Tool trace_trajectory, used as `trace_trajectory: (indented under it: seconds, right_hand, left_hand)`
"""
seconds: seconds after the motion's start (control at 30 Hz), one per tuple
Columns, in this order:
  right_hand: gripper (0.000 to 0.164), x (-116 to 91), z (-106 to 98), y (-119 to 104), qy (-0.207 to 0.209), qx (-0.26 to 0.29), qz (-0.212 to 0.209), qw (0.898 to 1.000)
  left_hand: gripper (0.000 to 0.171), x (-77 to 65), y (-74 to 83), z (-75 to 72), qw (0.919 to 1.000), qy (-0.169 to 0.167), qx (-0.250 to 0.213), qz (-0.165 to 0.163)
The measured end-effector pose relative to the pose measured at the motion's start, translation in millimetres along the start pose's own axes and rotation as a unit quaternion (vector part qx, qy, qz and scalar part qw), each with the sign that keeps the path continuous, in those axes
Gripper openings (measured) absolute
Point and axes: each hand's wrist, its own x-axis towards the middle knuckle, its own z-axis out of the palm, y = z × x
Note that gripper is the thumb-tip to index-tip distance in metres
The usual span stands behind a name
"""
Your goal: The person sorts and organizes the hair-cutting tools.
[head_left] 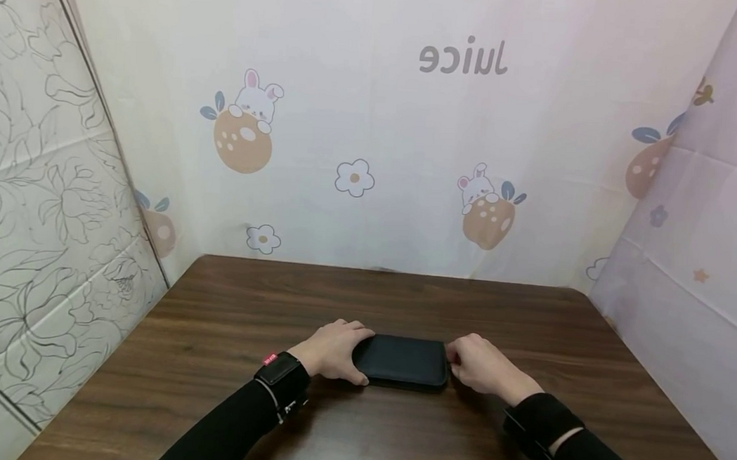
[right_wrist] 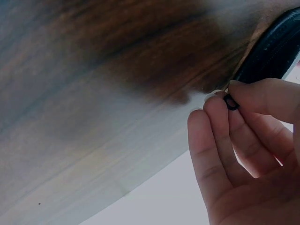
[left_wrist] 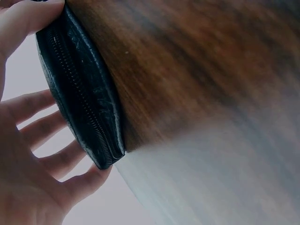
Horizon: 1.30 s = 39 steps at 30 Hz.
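Observation:
A black zippered wallet (head_left: 401, 361) lies flat on the wooden table, its long side running left to right. My left hand (head_left: 334, 350) holds its left end, the thumb at the near corner and the fingers round the far side. In the left wrist view a closed row of zipper teeth (left_wrist: 77, 89) runs along that end. At the right end, my right hand (head_left: 479, 363) pinches a small black zipper pull (right_wrist: 230, 102) between thumb and fingers, close beside the wallet's corner.
The brown wood-grain table (head_left: 394, 435) ends at a printed cloth backdrop (head_left: 363, 117) with rabbits and fruit. A floral-outlined panel (head_left: 47, 203) stands along the left, and another printed cloth (head_left: 710, 244) hangs on the right.

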Motion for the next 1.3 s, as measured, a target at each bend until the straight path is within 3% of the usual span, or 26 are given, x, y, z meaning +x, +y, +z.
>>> trace_trajectory:
  seconds: [0.2, 1.3]
  right_hand:
    - [0.025, -2, 0, -2, -0.007, -0.003, 0.019, 1.000]
    - [0.022, -12, -1, -14, -0.016, 0.006, 0.003, 1.000]
  left_hand:
    - [0.084, 0.9, 1.4, -0.6, 1.0000, -0.002, -0.001, 0.002]
    - [0.084, -1.6, 0.7, -2.7, 1.0000, -0.002, -0.006, 0.002]
